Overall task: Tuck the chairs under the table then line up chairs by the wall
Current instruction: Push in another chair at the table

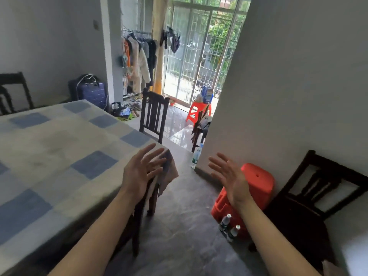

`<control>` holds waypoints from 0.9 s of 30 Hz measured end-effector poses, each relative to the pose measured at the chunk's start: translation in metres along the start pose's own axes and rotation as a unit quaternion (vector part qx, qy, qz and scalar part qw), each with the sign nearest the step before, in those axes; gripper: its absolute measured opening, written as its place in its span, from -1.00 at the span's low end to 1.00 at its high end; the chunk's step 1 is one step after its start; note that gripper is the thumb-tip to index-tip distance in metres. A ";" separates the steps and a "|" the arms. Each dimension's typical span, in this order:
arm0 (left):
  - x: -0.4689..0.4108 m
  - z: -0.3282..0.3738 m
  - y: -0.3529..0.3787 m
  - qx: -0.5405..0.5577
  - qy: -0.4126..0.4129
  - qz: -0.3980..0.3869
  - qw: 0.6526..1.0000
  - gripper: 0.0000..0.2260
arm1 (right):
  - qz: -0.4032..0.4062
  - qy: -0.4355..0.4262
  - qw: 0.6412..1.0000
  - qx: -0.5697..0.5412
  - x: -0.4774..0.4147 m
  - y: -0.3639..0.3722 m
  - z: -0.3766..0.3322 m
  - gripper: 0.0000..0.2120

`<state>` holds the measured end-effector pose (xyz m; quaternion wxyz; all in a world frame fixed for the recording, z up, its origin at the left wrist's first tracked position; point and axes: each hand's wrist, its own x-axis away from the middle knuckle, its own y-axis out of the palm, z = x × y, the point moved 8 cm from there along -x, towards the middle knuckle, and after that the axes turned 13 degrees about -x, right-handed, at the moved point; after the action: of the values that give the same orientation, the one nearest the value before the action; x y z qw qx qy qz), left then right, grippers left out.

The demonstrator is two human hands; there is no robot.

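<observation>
A table (59,148) under a blue-and-cream checked cloth fills the left half of the view. One dark wooden chair (153,114) stands at its far corner, back upright. Another dark chair (142,212) is pushed under the near right edge, mostly hidden by the cloth and my left forearm. A third dark chair (318,194) stands against the right wall. A fourth chair (14,92) shows behind the table at far left. My left hand (142,170) hovers over the table corner with fingers spread, holding nothing. My right hand (231,178) is raised, fingers straight, in front of the orange stool.
An orange plastic stool (256,188) sits by the right wall with two water bottles (229,226) at its foot. Another bottle (197,156) stands at the wall corner. Further back are a dark chair (201,126), a second orange stool (196,112), a purple suitcase (91,92) and a clothes rack (139,58).
</observation>
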<state>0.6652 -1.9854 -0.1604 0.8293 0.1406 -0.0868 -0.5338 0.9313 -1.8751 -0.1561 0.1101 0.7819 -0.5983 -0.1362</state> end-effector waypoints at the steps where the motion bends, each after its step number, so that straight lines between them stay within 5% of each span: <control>1: -0.010 -0.001 -0.005 0.003 0.004 0.012 1.000 -0.60 | -0.013 0.007 1.000 0.005 -0.019 0.005 0.005 -0.61; 7: -0.024 -0.014 -0.081 -0.030 0.007 0.132 0.991 -0.61 | -0.130 0.076 0.988 0.016 -0.090 0.061 0.066 -0.49; 11: 0.008 -0.019 -0.146 -0.059 0.013 0.245 0.968 -0.60 | -0.198 0.116 0.973 0.008 -0.122 0.106 0.128 -0.62; 19: 0.141 -0.033 -0.221 -0.167 0.047 0.498 0.850 -0.63 | -0.370 0.164 0.913 0.042 -0.153 0.169 0.228 -0.72; 22: 0.175 -0.051 -0.232 -0.217 0.037 0.541 0.812 -0.70 | -0.407 0.129 0.900 0.090 -0.155 0.172 0.248 -0.75; 27: 0.177 -0.091 -0.253 -0.232 0.002 0.554 0.799 -0.72 | -0.428 0.127 0.885 0.132 -0.151 0.173 0.273 -0.77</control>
<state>0.5474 -2.2320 -0.3302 0.9916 -0.1270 -0.0215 0.0130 0.6437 -1.7768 -0.3421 0.0121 0.9799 -0.1990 0.0106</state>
